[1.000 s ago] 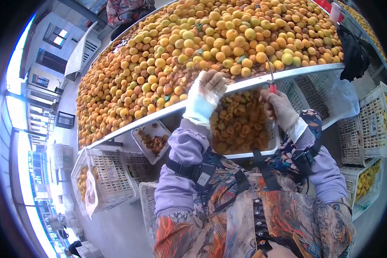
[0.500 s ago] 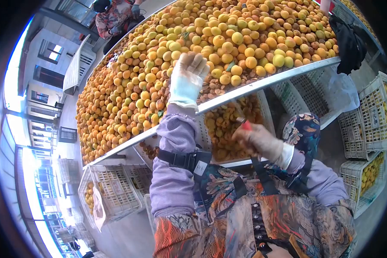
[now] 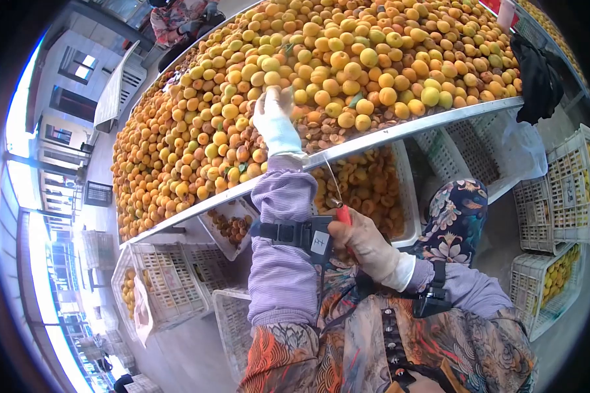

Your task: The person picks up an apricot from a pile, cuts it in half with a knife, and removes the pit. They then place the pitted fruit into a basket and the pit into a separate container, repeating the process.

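My left hand point(image 3: 274, 111), in a pale glove with stained fingers, reaches over the table's near edge into a large heap of apricots point(image 3: 367, 59). Its fingers are apart and rest among the fruit. Below the edge, my gloved right hand point(image 3: 373, 249) is closed around a red-handled tool point(image 3: 344, 215) with a short metal tip. A thin cord point(image 3: 332, 177) runs from the tool up toward the table rim point(image 3: 400, 130). Behind that hand stands a crate of opened apricot halves point(image 3: 367, 187). Loose pits and scraps point(image 3: 321, 133) lie along the rim near my left hand.
White crates point(image 3: 170, 281) with fruit stand at lower left, and more stacked crates point(image 3: 557, 196) at right. A small tray point(image 3: 233, 226) sits under the table. A black cloth point(image 3: 537, 78) hangs at its right corner. Another person point(image 3: 183, 23) works at the far left.
My left hand has turned over from palm-up and moved slightly left and down onto the fruit. My right hand has drawn the tool down and left, nearer my left forearm.
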### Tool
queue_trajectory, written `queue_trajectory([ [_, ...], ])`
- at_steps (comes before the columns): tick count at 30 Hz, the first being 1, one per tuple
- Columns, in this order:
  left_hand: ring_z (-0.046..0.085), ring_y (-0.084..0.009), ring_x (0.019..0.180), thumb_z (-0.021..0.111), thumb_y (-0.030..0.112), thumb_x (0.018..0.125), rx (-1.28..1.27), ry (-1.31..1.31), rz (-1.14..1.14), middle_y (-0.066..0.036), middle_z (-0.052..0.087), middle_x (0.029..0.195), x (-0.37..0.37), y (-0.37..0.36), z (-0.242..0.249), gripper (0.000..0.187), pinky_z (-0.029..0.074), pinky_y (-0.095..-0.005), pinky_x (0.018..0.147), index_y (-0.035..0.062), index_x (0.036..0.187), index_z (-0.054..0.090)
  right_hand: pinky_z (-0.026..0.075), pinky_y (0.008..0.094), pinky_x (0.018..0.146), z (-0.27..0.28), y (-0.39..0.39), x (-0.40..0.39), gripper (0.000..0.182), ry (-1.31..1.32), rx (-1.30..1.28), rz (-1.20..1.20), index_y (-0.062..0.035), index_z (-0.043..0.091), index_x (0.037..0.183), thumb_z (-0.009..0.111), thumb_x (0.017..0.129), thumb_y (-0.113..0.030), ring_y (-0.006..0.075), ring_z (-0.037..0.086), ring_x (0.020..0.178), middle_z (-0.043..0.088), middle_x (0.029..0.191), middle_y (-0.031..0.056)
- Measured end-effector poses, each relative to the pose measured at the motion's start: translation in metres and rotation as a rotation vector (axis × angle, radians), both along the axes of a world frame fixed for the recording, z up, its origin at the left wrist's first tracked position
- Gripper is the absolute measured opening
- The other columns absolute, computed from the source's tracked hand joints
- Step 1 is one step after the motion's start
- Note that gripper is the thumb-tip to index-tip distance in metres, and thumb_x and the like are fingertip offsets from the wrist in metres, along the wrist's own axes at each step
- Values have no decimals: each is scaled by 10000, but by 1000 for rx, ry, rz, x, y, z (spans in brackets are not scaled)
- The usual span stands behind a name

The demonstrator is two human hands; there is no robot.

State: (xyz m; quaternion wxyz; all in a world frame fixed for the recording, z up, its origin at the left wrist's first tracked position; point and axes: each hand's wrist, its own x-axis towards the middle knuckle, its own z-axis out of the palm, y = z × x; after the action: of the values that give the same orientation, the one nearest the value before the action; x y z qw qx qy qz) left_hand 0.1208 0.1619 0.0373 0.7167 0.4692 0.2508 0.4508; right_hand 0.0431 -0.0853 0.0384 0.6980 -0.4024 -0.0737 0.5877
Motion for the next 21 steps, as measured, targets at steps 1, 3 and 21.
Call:
queue_trajectory([
  [1, 603, -221, 873, 552, 224, 887, 128, 74, 74, -81, 627, 922, 1, 3, -6, 258, 471, -361, 838, 13, 1033, 577, 327, 191, 385, 3, 1, -3, 315, -2, 0, 3, -71, 506, 1000, 654, 856, -309, 34, 408, 447, 475, 647, -35],
  [3, 619, -216, 820, 568, 174, 850, 456, 237, 182, -107, 633, 912, -2, -4, -1, 230, 496, -324, 764, -13, 979, 596, 340, 180, 417, 15, 2, -9, 356, -136, -7, -117, -49, 511, 1010, 691, 830, -298, 26, 423, 492, 491, 692, -41],
  [21, 581, -280, 805, 631, 222, 758, 1557, 775, 243, -85, 603, 776, 1, -55, -22, 146, 443, -400, 812, 100, 833, 600, 408, 190, 619, 21, 10, -7, 264, -240, -4, -149, -31, 519, 963, 696, 804, -145, 50, 468, 697, 503, 796, -17],
])
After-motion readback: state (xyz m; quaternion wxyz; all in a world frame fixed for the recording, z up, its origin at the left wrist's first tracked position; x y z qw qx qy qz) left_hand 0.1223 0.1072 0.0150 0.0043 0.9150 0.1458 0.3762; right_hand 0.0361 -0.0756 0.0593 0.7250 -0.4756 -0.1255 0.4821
